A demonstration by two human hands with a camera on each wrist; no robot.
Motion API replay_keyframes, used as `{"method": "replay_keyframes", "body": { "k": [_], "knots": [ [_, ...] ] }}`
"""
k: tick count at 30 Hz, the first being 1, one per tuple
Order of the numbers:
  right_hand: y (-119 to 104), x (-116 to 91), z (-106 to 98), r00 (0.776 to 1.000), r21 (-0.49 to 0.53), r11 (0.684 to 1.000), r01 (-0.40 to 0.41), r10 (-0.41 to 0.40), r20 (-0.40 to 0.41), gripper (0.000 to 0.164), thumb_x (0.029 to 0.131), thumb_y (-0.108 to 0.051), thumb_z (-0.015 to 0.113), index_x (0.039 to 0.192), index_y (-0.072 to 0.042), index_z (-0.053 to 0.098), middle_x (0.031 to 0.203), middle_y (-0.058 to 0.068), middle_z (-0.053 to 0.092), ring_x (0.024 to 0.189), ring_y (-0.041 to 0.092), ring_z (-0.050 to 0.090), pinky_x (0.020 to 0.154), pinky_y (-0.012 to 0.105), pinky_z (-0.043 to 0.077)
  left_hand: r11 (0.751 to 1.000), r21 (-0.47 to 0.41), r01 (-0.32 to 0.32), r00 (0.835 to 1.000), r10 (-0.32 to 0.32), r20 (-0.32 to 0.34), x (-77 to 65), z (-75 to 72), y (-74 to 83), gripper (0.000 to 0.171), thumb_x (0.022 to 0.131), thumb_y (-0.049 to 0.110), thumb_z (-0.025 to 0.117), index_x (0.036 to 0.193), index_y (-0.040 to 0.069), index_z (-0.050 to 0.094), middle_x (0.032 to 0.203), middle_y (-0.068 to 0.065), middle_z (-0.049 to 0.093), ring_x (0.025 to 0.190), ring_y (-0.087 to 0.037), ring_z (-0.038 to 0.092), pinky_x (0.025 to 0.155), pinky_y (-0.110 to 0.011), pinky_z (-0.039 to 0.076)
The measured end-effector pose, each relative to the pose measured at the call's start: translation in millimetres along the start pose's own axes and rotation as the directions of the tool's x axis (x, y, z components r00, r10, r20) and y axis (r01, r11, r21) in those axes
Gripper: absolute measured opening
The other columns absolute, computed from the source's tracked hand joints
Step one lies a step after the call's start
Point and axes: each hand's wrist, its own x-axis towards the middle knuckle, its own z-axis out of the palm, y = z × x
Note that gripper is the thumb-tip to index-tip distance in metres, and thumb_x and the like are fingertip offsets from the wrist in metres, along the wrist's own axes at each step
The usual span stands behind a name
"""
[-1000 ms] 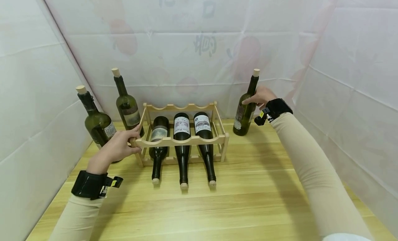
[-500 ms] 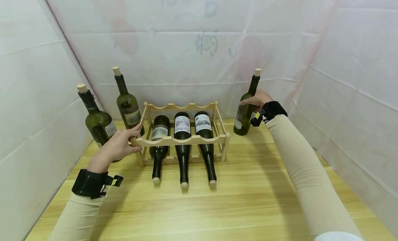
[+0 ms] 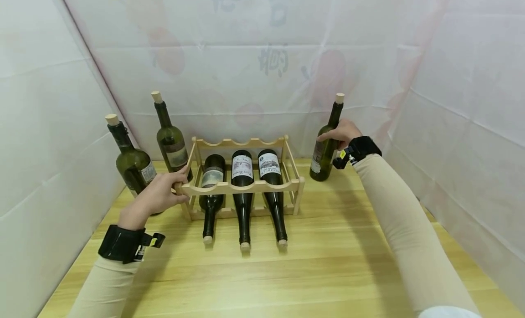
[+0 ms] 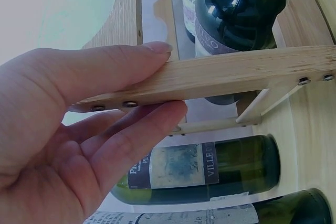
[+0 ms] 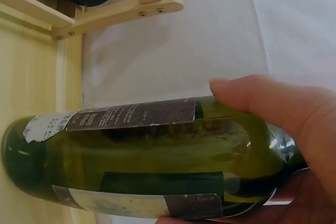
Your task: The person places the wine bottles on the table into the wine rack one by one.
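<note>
My left hand (image 3: 157, 195) grips the front left corner post of a light wooden wine rack (image 3: 246, 187); in the left wrist view its thumb and fingers (image 4: 157, 124) pinch the post from both sides. Three dark wine bottles lie in the rack, necks toward me: a left one (image 3: 213, 176), a middle one (image 3: 242, 170) and a right one (image 3: 269, 167). Right of the rack, my right hand (image 3: 343, 131) holds an upright green wine bottle (image 3: 321, 154) around its shoulder. The right wrist view shows the thumb on one side of this bottle (image 5: 157, 150), its base at the table.
Two corked green bottles stand left of the rack, one at the back (image 3: 172, 147) and one nearer (image 3: 133, 163), partly behind my left hand. White cloth walls (image 3: 254, 81) enclose the wooden table (image 3: 262, 272) at the back and sides.
My right hand has shifted slightly left and closer around the right-hand bottle, which stays in place. The left hand keeps its grip on the rack.
</note>
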Motion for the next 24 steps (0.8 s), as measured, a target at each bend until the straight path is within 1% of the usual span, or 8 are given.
{"method": "replay_keyframes", "body": {
  "k": [2,7,15,19,24],
  "knots": [
    [1.0,-1.1,0.1,1.000,0.005,1.000,0.006,-0.006,0.006,0.069,0.074,-0.043,0.078,0.111,0.009,0.051,0.102,0.029,0.058,0.079,0.041,0.064,0.056,0.041,0.055,1.000,0.001,0.000,1.000,0.000,0.003,0.7,0.4,0.1,0.020,0.074,0.007,0.079,0.084,0.013,0.063,0.146,-0.023,0.035,0.051,-0.009,0.050,0.055,-0.032,0.042],
    [-1.2,-5.1,-2.2,0.999,-0.009,0.999,0.045,-0.045,0.021,0.067,0.073,-0.043,0.079,0.108,0.008,0.052,0.100,0.027,0.059,0.078,0.039,0.064,0.055,0.040,0.055,1.000,0.005,0.007,1.000,-0.007,0.012,1.0,-0.5,0.1,0.019,0.074,0.007,0.079,0.083,0.013,0.062,0.147,-0.023,0.034,0.048,-0.011,0.046,0.054,-0.032,0.041],
    [-17.4,-21.7,-10.5,0.994,-0.014,0.997,0.082,-0.080,0.075,0.056,0.073,-0.040,0.080,0.101,0.002,0.058,0.094,0.023,0.065,0.075,0.040,0.063,0.054,0.038,0.054,1.000,0.009,0.000,1.000,0.000,0.010,0.4,-2.7,-0.6,0.019,0.075,0.007,0.078,0.082,0.012,0.061,0.146,-0.025,0.034,0.056,-0.010,0.053,0.056,-0.033,0.042],
    [-25.3,-30.7,-13.3,0.990,-0.022,0.994,0.108,-0.106,0.096,0.058,0.072,-0.039,0.081,0.105,0.002,0.057,0.096,0.023,0.064,0.075,0.039,0.063,0.054,0.038,0.054,1.000,0.006,0.003,1.000,-0.003,0.002,0.6,-2.8,-1.3,0.020,0.074,0.006,0.079,0.082,0.012,0.061,0.146,-0.024,0.034,0.057,-0.011,0.055,0.056,-0.033,0.042],
    [-31.8,-40.6,-16.6,0.984,-0.032,0.991,0.127,-0.122,0.131,0.065,0.071,-0.038,0.082,0.113,0.001,0.052,0.105,0.023,0.063,0.081,0.034,0.065,0.059,0.040,0.055,1.000,0.000,-0.002,1.000,0.002,0.009,0.9,-2.4,-2.3,0.020,0.074,0.006,0.079,0.082,0.013,0.061,0.147,-0.023,0.035,0.057,-0.011,0.054,0.056,-0.032,0.041]
  ]
}}
